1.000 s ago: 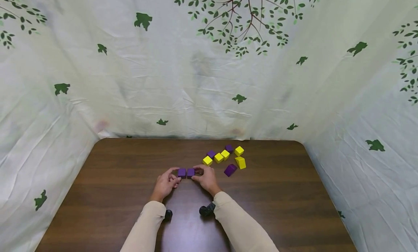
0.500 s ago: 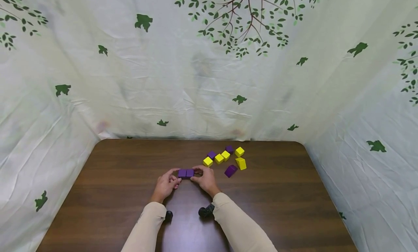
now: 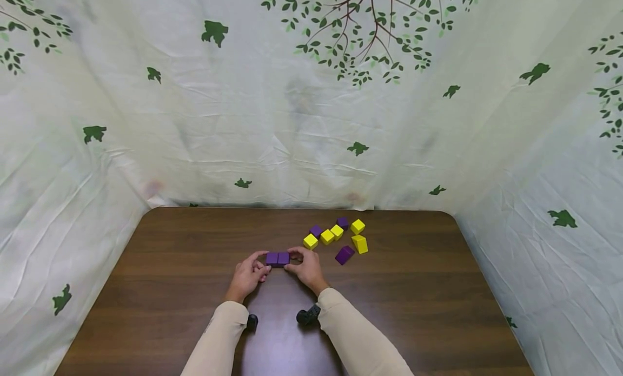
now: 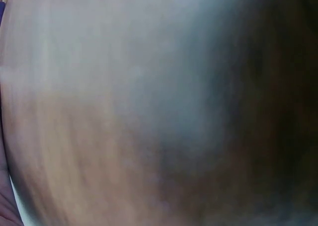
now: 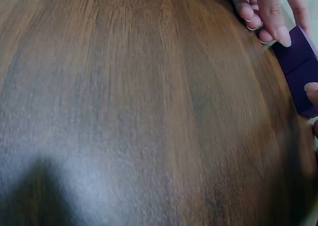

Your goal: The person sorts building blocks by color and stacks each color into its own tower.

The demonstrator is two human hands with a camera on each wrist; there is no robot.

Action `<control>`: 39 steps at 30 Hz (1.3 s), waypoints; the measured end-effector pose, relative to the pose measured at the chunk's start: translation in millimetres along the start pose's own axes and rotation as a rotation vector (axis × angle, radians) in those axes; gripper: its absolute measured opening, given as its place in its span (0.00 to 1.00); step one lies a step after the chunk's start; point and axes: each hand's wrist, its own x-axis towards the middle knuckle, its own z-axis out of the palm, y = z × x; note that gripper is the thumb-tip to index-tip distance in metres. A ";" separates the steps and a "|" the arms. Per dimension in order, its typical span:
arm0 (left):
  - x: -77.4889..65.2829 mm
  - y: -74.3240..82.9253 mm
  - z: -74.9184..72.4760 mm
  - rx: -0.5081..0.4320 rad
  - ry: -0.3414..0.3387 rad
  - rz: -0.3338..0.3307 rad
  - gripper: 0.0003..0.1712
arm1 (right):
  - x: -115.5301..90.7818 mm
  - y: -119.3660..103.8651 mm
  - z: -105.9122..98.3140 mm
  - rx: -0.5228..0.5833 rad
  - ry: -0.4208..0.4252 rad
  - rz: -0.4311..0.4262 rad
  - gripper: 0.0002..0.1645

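Note:
Two purple cubes sit side by side on the brown wooden table, their faces together. My left hand (image 3: 248, 274) pinches the left purple cube (image 3: 272, 258) between thumb and index finger, its other fingers curled below. On the opposite side, my right hand (image 3: 307, 268) pinches the right purple cube (image 3: 283, 258) with thumb and index finger. The right wrist view shows the pair at its right edge, with the left thumb (image 5: 283, 36) on the near face of one cube. Only a sliver of hand shows in the blurred left wrist view.
Behind and right of my right hand lie loose yellow cubes (image 3: 327, 236) and purple ones (image 3: 345, 255), several in all. The wooden table (image 3: 413, 300) ends at a white leaf-print cloth (image 3: 292, 121) at the back and sides.
The right purple cube has moved left, closing the narrow gap to the left cube. Since half a second ago, hands and cubes look nearly still.

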 end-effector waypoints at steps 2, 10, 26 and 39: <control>0.5 -0.1 0.8 0.001 -0.003 -0.010 0.23 | -0.3 1.9 -1.5 0.004 -0.008 0.000 0.23; 0.8 -0.3 2.2 0.000 0.011 0.007 0.22 | -3.2 8.2 -23.1 0.010 -0.044 -0.027 0.25; 2.2 0.5 1.9 -0.021 -0.003 -0.024 0.22 | 24.8 18.8 -97.5 -0.170 0.062 -0.003 0.23; 0.5 1.2 1.7 -0.022 0.008 -0.002 0.23 | 58.0 23.5 -93.5 -0.363 -0.043 0.006 0.25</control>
